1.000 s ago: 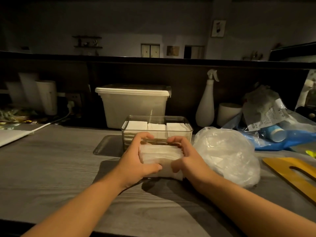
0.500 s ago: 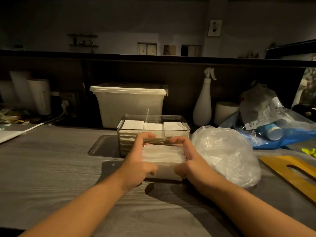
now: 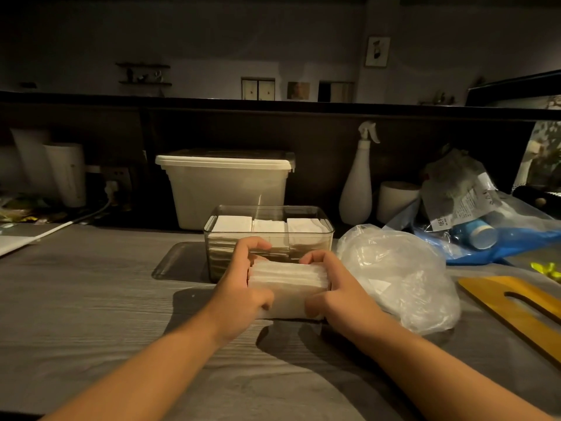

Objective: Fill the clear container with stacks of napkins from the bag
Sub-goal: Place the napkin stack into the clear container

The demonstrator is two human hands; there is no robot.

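My left hand and right hand clasp one stack of napkins by its two ends, its long axis running left to right. The clear container sits straight ahead, just past my fingers, with three stacks in a row inside; the one bag lies beside my right hand.

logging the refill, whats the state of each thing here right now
clear container: no lid on, a row of napkins inside
napkin stack: gripped at both ends, in front of the container
left hand: grips the stack's left end
right hand: grips the stack's right end
plastic bag: crumpled, lying right of the stack
white bin: lid on
spray bottle: upright
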